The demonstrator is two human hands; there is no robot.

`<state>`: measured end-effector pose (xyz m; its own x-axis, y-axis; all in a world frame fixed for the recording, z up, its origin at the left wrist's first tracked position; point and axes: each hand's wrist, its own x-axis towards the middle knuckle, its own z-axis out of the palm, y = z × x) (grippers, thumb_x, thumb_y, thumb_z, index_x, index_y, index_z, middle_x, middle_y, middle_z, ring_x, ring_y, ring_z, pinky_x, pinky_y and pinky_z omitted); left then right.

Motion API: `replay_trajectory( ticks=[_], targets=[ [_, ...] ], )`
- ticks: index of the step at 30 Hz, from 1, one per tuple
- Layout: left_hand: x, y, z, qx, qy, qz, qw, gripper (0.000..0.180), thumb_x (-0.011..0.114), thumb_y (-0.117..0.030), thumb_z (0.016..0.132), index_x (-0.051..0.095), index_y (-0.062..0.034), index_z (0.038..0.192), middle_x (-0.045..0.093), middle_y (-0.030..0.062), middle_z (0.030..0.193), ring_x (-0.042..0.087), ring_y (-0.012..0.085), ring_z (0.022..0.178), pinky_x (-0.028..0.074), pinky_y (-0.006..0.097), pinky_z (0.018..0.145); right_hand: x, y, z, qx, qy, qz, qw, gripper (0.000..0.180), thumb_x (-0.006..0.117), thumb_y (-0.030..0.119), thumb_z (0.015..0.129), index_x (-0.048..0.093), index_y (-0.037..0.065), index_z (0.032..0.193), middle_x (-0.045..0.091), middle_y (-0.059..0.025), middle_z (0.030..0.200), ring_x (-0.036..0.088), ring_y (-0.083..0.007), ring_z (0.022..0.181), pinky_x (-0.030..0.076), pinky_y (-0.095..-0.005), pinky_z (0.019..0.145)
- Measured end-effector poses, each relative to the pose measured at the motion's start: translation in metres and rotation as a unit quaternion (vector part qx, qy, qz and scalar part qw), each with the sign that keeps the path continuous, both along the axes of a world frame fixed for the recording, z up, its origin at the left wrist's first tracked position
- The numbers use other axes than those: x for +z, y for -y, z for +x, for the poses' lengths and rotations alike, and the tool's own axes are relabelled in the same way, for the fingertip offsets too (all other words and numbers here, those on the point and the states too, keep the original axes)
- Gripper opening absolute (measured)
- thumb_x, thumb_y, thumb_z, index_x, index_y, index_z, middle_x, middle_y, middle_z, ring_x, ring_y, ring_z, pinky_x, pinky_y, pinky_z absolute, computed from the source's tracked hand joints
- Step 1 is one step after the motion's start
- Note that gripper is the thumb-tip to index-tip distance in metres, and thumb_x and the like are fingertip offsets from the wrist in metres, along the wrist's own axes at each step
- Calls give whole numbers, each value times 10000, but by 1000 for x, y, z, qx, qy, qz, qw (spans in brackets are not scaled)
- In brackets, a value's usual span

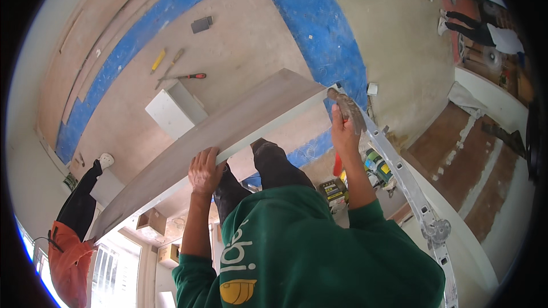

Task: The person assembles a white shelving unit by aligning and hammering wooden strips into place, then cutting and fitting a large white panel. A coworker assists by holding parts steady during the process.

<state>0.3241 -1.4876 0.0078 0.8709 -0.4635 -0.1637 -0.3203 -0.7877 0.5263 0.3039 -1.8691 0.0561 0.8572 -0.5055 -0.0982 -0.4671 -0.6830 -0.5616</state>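
Observation:
A long grey-brown board (245, 117) with a pale edge slants across in front of me, its far right end beside a metal ladder (394, 157). My left hand (206, 171) grips the board's near edge, fingers curled over it. Close to the right end, my right hand (345, 136) is closed round a hammer (349, 108). The hammer's worn metal head is up by the board's corner, and its red handle hangs below my hand. Whether the head touches the board I cannot tell.
A person in an orange top (71, 259) stands at the board's left end. On the floor lie a yellow-handled tool (158, 61), a red-and-black screwdriver (197, 76), a white box (176, 109) and blue sheeting (319, 28). Power tools (377, 165) sit below the ladder. Another person (485, 31) is far right.

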Motion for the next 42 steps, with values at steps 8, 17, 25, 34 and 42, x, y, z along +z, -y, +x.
replay_trajectory(
  ticks=[8, 17, 25, 34, 42],
  targets=[
    [-1, -2, -1, -6, -15, 3, 1000, 375, 779, -214, 771, 646, -70, 1091, 677, 86, 1029, 663, 289, 934, 522, 416, 814, -10, 13, -3, -62, -50, 43, 996, 301, 619, 240, 980, 679, -20, 1121, 685, -201, 1140, 661, -356, 1013, 509, -398, 887],
    [2, 0, -1, -2, -2, -4, 1000, 355, 788, -197, 765, 644, -62, 1059, 677, 88, 1006, 664, 287, 910, 526, 402, 785, 4, 6, 5, -70, -107, 52, 990, 406, 561, 327, 1017, 657, -31, 1182, 691, -192, 1150, 661, -326, 1041, 495, -374, 915],
    [0, 2, 1, -4, -8, -3, 1000, 385, 794, -220, 763, 635, -58, 1073, 669, 98, 1013, 655, 294, 910, 519, 409, 791, 13, 6, 6, -153, -90, 96, 979, 423, 559, 357, 1012, 656, -7, 1205, 673, -202, 1192, 634, -352, 1122, 471, -383, 975],
    [-5, -3, -4, 3, -37, 0, 999, 488, 788, -199, 777, 592, -48, 1198, 666, 110, 991, 649, 317, 904, 517, 423, 797, -14, -8, -17, 15, 96, 7, 995, 318, 631, 154, 967, 620, 26, 1258, 671, -162, 1124, 690, -311, 957, 545, -354, 779],
    [-4, -44, -17, -63, -9, 3, 998, 470, 714, -157, 853, 557, -24, 1275, 666, 159, 1058, 626, 355, 991, 479, 464, 896, -53, -73, -65, -52, 61, 53, 995, 356, 708, 301, 907, 647, 74, 1174, 699, -189, 940, 702, -362, 835, 564, -408, 699]
  ],
)
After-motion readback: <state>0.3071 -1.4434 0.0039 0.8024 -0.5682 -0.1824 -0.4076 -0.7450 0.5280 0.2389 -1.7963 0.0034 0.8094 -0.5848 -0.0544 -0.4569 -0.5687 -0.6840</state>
